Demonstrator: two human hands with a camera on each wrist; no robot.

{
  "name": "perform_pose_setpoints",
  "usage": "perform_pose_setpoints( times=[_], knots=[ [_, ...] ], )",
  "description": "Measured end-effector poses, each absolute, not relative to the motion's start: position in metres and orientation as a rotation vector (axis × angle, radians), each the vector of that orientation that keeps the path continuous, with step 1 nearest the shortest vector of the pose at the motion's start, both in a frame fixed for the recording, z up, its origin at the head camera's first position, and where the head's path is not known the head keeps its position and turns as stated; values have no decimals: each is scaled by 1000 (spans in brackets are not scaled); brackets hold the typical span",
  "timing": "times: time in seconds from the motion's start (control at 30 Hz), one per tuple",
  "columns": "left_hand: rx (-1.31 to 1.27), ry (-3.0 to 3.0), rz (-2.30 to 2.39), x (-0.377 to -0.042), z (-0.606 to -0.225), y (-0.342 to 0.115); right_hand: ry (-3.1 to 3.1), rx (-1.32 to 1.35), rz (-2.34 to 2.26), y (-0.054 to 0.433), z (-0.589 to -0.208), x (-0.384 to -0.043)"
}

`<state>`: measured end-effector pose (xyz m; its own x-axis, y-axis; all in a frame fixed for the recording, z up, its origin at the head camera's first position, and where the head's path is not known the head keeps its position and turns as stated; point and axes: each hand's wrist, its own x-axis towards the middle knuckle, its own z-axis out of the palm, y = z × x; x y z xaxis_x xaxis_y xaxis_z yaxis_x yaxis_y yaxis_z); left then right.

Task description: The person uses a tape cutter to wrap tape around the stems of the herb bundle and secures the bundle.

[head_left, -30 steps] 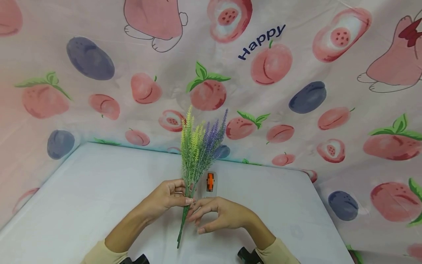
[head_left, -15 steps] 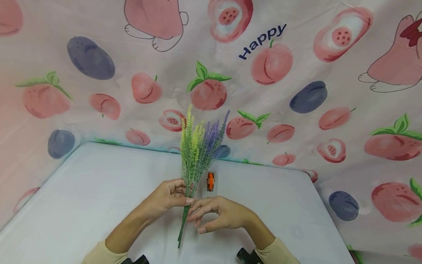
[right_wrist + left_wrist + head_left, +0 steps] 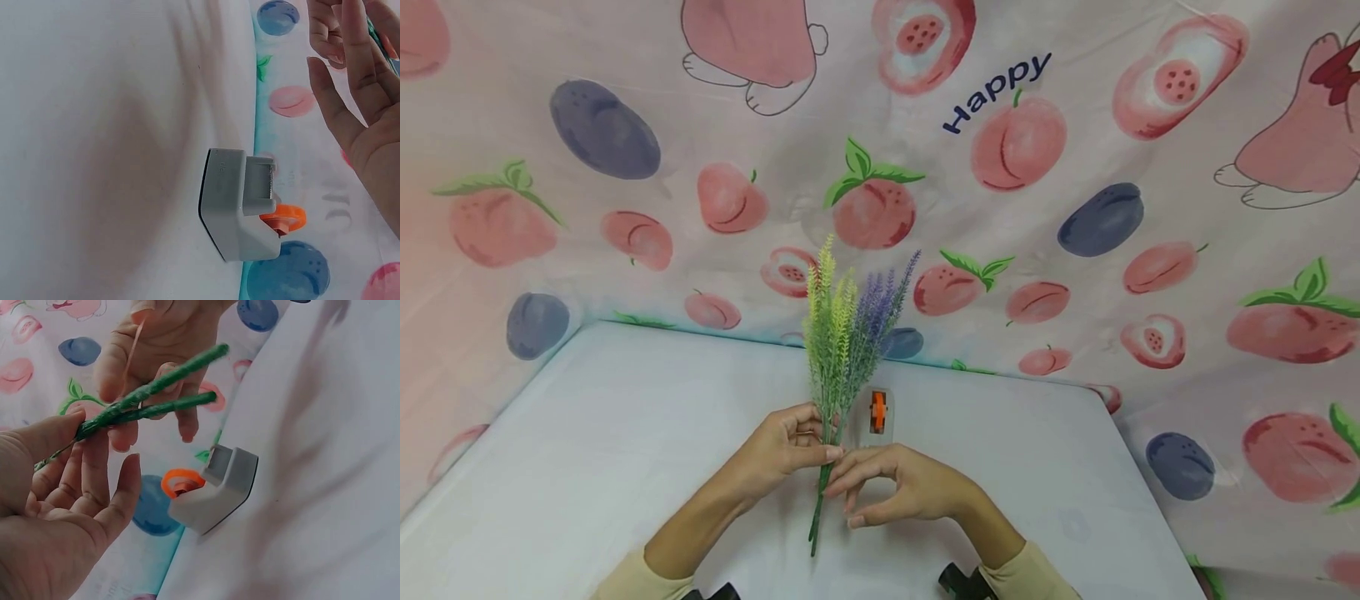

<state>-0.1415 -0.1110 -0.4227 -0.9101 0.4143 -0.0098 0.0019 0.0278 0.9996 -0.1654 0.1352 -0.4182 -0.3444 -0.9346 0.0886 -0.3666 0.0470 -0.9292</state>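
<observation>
My left hand (image 3: 775, 454) pinches a bunch of lavender stems (image 3: 850, 358), yellow sprigs on the left and purple on the right. In the left wrist view, the green stem ends (image 3: 169, 378) poke out past the thumb and fork apart. My right hand (image 3: 910, 487) is just right of the stems, its index fingertip right at them and its thumb spread away below. A thin pale orange strip (image 3: 134, 350) runs between that thumb and the fingers near the stems. Behind the hands stands a grey tape dispenser (image 3: 234, 206) with an orange core.
The white table (image 3: 647, 400) ends at the back against a hanging cloth (image 3: 790, 167) printed with peaches and plums. Shadows of the hands and flowers fall across the tabletop. Black wrist camera mounts (image 3: 966, 581) sit by both sleeves.
The bunch has turned slightly in my left hand: its yellow tops lean a little farther left and the stem ends have shifted up and right. The right hand has hardly moved.
</observation>
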Motion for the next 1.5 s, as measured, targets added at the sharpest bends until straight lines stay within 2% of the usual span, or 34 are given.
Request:
perform_pose_setpoints(
  times=[0.17, 0.57, 1.5],
  knots=[
    [409, 2011, 1972, -141, -423, -109, 1765, -1324, -1309, 134, -418, -165],
    [379, 2017, 1978, -140, -422, -104, 1826, -1160, -1292, 131, -416, -163],
    [353, 1976, 1997, -141, -424, -107, 1861, -1252, -1318, 137, -414, -161]
  ],
)
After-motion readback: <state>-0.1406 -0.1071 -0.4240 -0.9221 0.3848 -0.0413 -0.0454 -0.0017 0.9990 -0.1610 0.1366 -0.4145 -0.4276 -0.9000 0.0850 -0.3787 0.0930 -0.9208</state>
